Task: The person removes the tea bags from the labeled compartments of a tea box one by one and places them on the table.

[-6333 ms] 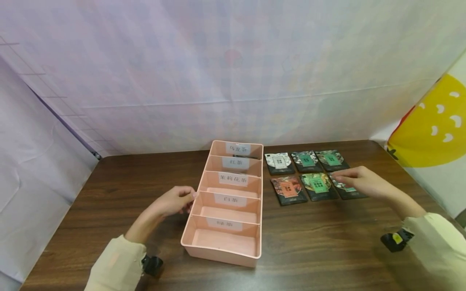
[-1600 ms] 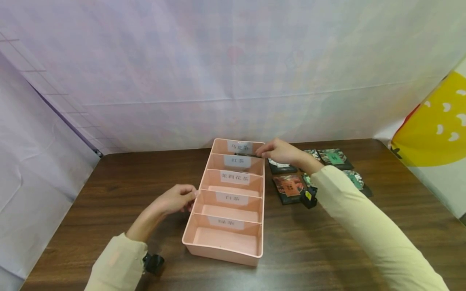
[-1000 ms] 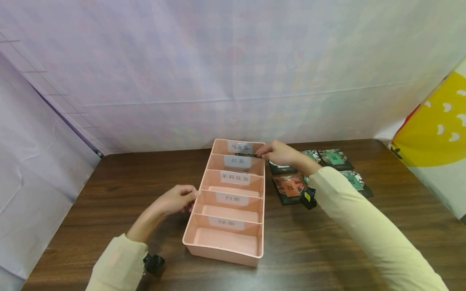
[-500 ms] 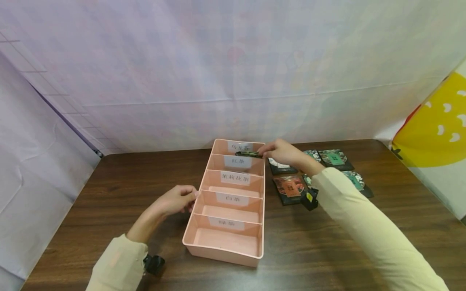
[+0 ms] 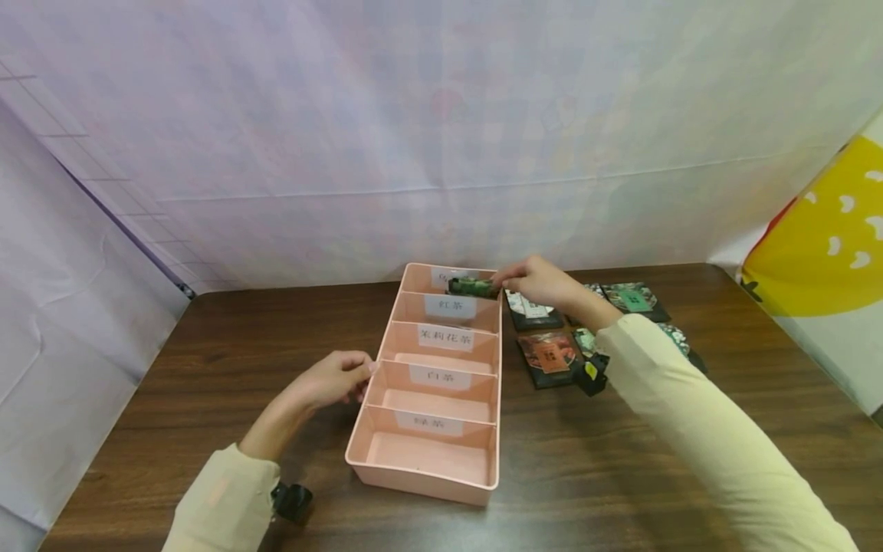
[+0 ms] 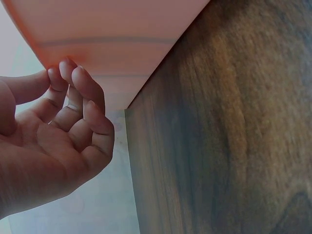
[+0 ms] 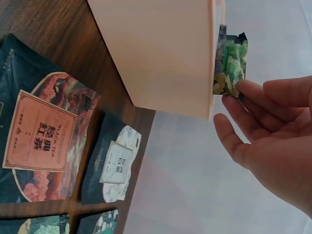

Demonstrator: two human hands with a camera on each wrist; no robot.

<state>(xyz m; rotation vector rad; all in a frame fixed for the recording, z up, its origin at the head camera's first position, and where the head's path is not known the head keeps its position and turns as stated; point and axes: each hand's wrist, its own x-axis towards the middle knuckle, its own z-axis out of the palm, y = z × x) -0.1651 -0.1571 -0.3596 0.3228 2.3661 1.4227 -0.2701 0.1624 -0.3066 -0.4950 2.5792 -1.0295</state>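
Observation:
A pink box point(image 5: 431, 483) with labelled compartments stands on the table. At its left rim my left hand point(image 5: 338, 377) pinches the edge between thumb and fingers; the left wrist view shows the other fingers point(image 6: 100, 117) curled beside the wall. My right hand point(image 5: 541, 282) is at the far right corner, holding the end of a green-patterned tea sachet point(image 5: 471, 287). This sachet stands partly above the farthest compartment and covers much of its label. In the right wrist view another, darker edge shows beside the green sachet point(image 7: 236, 63); the exact finger contact is partly hidden.
Right of the box several dark tea sachets lie flat in two rows, among them a red-labelled black tea sachet point(image 5: 549, 359) and a white-labelled one point(image 5: 531, 309). My right forearm point(image 5: 690, 399) covers part of them. A pale curtain point(image 5: 310, 153) hangs behind the table.
My right hand has gone from the sachets at right to the box's far compartment. Over the last half second the green sachet has risen there, showing its face. The left hand has stayed.

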